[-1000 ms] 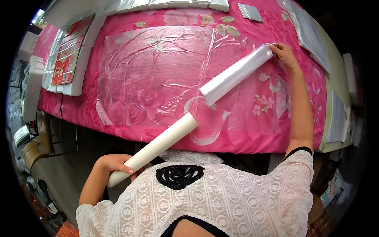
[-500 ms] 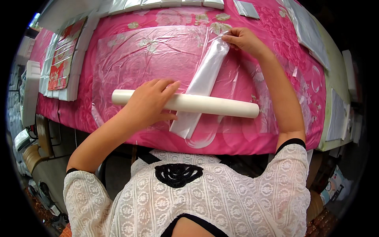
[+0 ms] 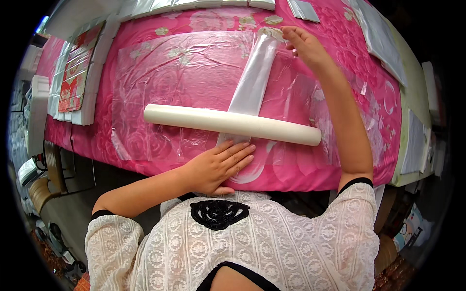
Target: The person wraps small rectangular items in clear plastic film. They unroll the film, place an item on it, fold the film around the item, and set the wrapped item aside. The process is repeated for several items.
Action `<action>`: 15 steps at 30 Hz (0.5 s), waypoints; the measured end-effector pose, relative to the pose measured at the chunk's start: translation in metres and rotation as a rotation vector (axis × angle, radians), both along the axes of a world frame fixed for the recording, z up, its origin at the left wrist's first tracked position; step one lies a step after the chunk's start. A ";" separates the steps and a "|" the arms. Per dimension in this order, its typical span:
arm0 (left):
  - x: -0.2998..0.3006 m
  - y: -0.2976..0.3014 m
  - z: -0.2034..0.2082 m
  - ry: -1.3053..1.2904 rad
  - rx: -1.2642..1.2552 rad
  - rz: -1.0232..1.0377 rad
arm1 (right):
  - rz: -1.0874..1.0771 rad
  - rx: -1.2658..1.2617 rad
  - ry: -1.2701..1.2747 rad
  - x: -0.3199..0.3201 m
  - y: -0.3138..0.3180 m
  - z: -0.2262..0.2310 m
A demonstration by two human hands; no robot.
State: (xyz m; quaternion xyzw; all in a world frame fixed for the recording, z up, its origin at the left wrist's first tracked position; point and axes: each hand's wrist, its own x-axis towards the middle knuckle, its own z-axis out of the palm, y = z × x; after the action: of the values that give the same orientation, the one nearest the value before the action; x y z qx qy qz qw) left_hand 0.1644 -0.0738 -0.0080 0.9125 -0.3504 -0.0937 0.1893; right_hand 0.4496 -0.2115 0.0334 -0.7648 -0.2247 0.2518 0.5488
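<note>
A folded strip of clear, whitish plastic film (image 3: 253, 77) lies slanting on a large clear plastic sheet (image 3: 162, 82). Across the strip's nearer part rests a white cylindrical roll (image 3: 233, 124), its ends reaching well past both sides. My left hand (image 3: 221, 166) is laid flat, fingers stretched out, over the strip's near end just in front of the roll. At the strip's far end my right hand (image 3: 306, 46) hovers just to its right, fingers loosely bent and apart, with nothing seen in them. The strip's near tip is hidden under my left fingers.
A pink flowered cloth (image 3: 335, 29) covers the table. Stacked plastic packets (image 3: 165, 5) line the back edge, and a red patterned packet (image 3: 80, 72) lies on white stacks at left. More clear packets (image 3: 381, 43) lie at right. The table's near edge runs close to my body.
My left hand has left the roll and come down onto the strip's near end. My right fingers have let go of the far end. The strip now lies flatter and straighter; the roll shifted slightly.
</note>
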 end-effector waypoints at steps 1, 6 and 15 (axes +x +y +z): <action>-0.005 -0.004 -0.001 0.005 0.000 0.019 | 0.056 0.065 -0.048 -0.020 -0.005 0.004; -0.018 -0.020 -0.002 -0.022 0.074 0.047 | 0.530 -0.147 -0.595 -0.155 -0.043 0.005; -0.022 -0.027 0.003 0.013 0.006 0.072 | 0.136 -0.405 -0.944 -0.112 -0.096 -0.018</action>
State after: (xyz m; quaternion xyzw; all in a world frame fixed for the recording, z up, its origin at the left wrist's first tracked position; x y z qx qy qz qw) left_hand 0.1420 -0.1006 -0.0051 0.9244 -0.3160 -0.0938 0.1919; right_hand 0.3379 -0.3073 0.0158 -0.8697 -0.4438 -0.0470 0.2108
